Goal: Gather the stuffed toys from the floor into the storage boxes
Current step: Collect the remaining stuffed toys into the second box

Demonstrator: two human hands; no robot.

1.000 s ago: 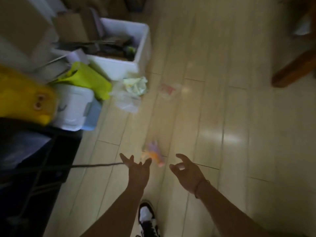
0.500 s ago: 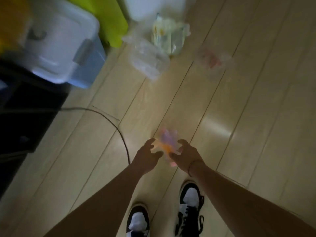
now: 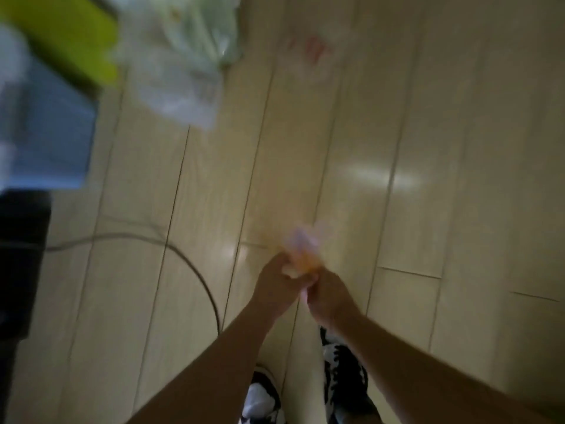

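Between both hands, the small stuffed toy (image 3: 301, 255) is being gripped just above the floor (image 3: 428, 148): left hand (image 3: 275, 284) at seven o'clock, right hand (image 3: 328, 293) at five; long axis blurred, undeterminable.

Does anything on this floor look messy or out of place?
Yes. A dark cable loops loose across the floor, close to the person's shoes. Crumpled plastic bags lie strewn farther off, one blurry with red markings.
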